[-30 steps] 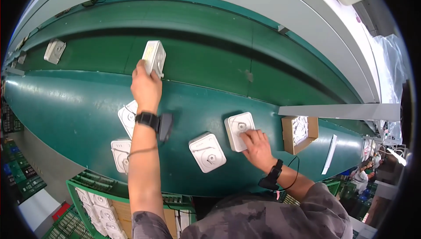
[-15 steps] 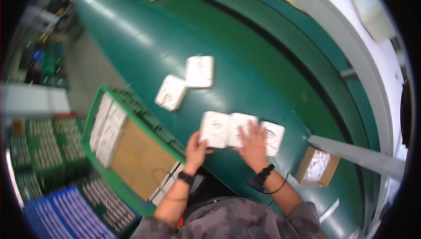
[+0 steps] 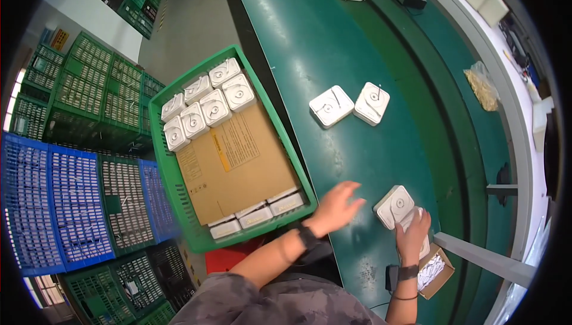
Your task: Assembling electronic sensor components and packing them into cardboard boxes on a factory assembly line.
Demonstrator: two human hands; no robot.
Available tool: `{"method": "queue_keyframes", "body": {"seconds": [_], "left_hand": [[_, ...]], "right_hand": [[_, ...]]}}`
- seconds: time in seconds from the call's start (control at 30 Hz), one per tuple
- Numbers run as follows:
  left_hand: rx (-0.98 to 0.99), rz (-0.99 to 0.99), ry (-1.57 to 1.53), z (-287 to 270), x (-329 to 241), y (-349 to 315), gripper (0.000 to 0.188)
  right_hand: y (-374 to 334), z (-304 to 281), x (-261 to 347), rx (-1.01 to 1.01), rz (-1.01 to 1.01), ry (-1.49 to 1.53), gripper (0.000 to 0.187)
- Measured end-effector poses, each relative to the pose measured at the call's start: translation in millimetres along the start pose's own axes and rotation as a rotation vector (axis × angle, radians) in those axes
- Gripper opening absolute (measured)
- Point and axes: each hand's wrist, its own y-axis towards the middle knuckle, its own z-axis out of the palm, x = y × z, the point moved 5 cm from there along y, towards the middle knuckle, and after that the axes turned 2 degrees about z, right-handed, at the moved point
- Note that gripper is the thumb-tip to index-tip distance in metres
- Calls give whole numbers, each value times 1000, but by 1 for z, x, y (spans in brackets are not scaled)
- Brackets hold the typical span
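Observation:
Above the green worktop, beside the crate's near right corner, my left hand (image 3: 339,209) is empty with its fingers apart. My right hand (image 3: 413,235) has its thumb and fingers around a white square unit (image 3: 409,220), mostly hidden beneath it. Touching that unit on the left is another white square unit (image 3: 395,204), with a round mark and a thin cable on top. Part of a third unit (image 3: 425,246) shows beside my right wrist. Farther up the worktop lie two more white units, one tilted left (image 3: 331,107) and one beside it (image 3: 372,103).
A green crate (image 3: 307,197) to my left holds several white units (image 3: 214,108) on a cardboard sheet (image 3: 238,164). A small carton (image 3: 442,277) of white packets sits by a grey post (image 3: 482,258). Blue crates (image 3: 83,200) and green crates (image 3: 89,86) are stacked at far left.
My view has turned, bringing the green crate fully into sight. My left hand has left the row of white units and moved toward the crate. My right hand stays at the row.

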Motion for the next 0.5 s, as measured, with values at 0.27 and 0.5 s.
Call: {"method": "queue_keyframes", "body": {"seconds": [0.27,0.5], "left_hand": [[-524,-357,836,-369,147,-47,69],[-293,-306,1213,-446,243,-39,76]], "right_hand": [[104,30,424,164,-901,413,63],[161,185,572,-7,-995,112,35]]}}
